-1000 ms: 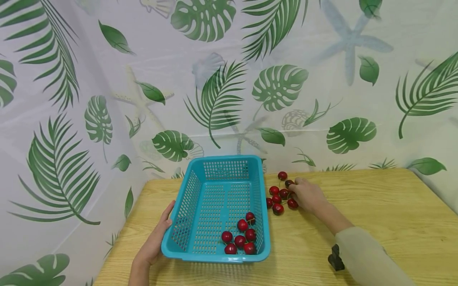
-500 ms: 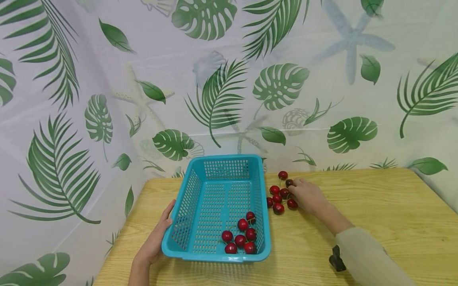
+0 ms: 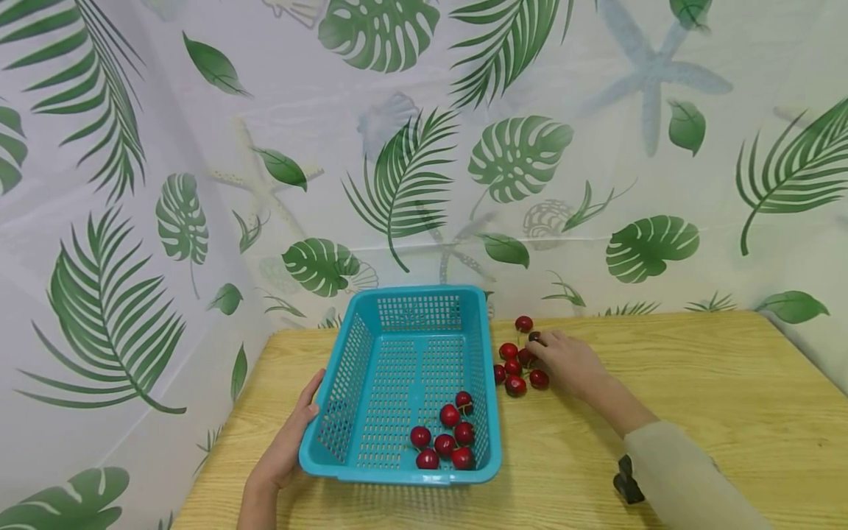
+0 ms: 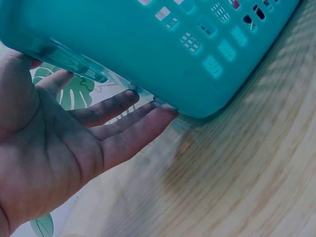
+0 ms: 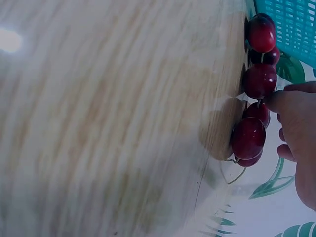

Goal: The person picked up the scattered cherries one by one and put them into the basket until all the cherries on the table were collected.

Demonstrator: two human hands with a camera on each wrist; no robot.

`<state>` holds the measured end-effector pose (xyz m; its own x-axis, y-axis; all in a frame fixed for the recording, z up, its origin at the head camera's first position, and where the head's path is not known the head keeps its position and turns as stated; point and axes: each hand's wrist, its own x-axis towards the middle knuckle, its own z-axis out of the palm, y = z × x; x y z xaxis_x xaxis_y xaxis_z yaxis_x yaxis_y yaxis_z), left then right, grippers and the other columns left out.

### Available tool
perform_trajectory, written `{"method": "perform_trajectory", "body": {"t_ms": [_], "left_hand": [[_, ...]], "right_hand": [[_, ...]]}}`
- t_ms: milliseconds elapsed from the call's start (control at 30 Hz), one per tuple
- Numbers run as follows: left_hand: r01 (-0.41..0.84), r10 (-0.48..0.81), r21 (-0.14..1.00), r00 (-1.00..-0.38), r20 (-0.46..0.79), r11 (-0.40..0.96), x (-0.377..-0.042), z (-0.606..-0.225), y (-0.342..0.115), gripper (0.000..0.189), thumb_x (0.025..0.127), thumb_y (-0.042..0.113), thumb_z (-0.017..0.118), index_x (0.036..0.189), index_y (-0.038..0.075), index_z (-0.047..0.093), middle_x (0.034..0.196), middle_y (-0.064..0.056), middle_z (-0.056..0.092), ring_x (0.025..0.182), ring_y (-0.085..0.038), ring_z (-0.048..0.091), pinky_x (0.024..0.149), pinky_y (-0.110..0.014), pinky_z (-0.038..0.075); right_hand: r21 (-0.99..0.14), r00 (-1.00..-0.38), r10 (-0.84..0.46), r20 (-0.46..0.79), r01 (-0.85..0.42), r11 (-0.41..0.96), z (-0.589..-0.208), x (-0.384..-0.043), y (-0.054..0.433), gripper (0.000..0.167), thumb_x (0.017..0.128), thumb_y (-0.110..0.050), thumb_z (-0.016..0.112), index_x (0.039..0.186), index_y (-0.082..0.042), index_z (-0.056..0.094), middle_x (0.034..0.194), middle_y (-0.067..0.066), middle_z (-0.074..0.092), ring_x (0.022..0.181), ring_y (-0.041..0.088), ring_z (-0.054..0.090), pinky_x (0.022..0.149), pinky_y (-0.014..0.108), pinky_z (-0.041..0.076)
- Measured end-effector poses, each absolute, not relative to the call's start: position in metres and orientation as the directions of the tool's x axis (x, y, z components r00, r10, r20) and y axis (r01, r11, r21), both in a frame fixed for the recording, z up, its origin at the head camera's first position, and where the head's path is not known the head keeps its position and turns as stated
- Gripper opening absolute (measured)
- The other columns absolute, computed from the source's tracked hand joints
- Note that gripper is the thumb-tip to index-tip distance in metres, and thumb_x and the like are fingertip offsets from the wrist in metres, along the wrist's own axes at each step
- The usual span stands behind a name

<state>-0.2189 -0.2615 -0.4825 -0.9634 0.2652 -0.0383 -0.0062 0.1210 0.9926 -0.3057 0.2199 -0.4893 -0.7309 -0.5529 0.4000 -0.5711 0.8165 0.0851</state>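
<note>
your right grip [image 3: 571,364] has its fingertips among the eight visible loose cherries [image 3: 508,352], clustered just right of the one blue basket [image 3: 404,372], and i cannot tell whether it pinches one; your left grip [image 3: 283,450] is unclenched, its fingers extended against the basket's left side. seven inside cherries [image 3: 449,416] show in the basket's near right corner. under it all is your wood-grained desk [image 3: 702,397], with pale leaf-printed sheeting [image 3: 583,158] along the back and left.
</note>
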Motion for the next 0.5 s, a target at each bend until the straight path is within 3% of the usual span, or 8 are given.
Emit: {"method": "perform_trajectory", "body": {"t_ms": [233,500], "left_hand": [[-0.006,0.266,0.992,-0.963,-0.038,0.123,-0.2184,-0.4809,-0.2607,0.056,0.107,0.036,0.028,0.16,0.031,0.009,0.165,-0.015,0.006,0.139,-0.051,0.025,0.094,-0.047,0.044],[-0.011,0.264,0.993,-0.964,-0.042,0.119,-0.2183,-0.4786,-0.2603,0.057,0.107,0.037,0.029,0.16,0.03,0.009,0.165,-0.016,0.008,0.138,-0.052,0.027,0.093,-0.046,0.046]], "right_hand": [[0.169,-0.641,-0.659,0.393,-0.655,0.737,-0.4868,-0.3072,0.219,0.012,0.086,-0.007,0.075,0.096,-0.013,0.071,0.083,0.006,0.052,0.071,0.021,0.05,0.061,0.034,0.049],[0.166,-0.622,-0.684,0.381,-0.682,0.712,-0.4854,-0.3074,0.2162,0.014,0.082,-0.005,0.079,0.092,-0.01,0.07,0.083,0.005,0.054,0.072,0.02,0.052,0.062,0.032,0.051]]}}
